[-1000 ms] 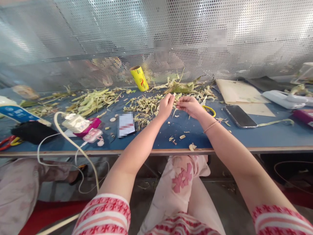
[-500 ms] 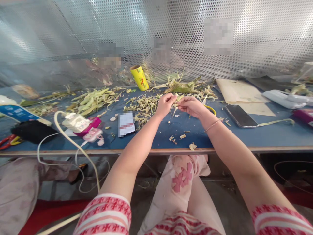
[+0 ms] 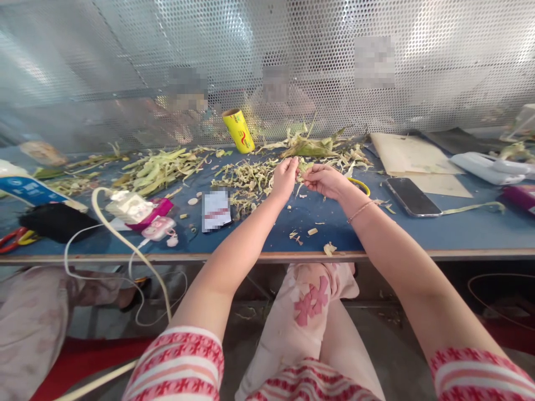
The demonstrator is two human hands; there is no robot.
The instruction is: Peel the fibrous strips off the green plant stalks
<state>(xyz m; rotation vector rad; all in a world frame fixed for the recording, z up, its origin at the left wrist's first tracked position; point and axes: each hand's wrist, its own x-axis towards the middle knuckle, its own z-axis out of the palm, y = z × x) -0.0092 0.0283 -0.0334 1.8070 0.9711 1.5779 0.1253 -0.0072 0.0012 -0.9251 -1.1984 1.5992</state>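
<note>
A small pale-green piece of dried plant leaf (image 3: 305,167) is pinched between my two hands over the blue table. My left hand (image 3: 286,177) has its thumb and fingers closed at the leaf's left side. From the right, my right hand (image 3: 325,181) grips it with closed fingertips. Under and behind the hands lies a heap of shredded, dry plant strips (image 3: 246,181). Larger dried leaves (image 3: 313,146) lie just beyond. A yellow ring-shaped handle or band (image 3: 360,186) shows partly behind my right wrist.
A yellow tube (image 3: 239,131) stands tilted near the perforated metal panel (image 3: 259,33). A phone (image 3: 412,196) and beige sheets (image 3: 412,156) are at right. On the left are more strips (image 3: 167,167), a charger on a cable (image 3: 134,207), a black pouch (image 3: 58,221) and red-handled scissors (image 3: 14,239).
My left hand has turned slightly more upright and shifted a little right, and more of the leaf piece shows between the hands. My right hand is almost still.
</note>
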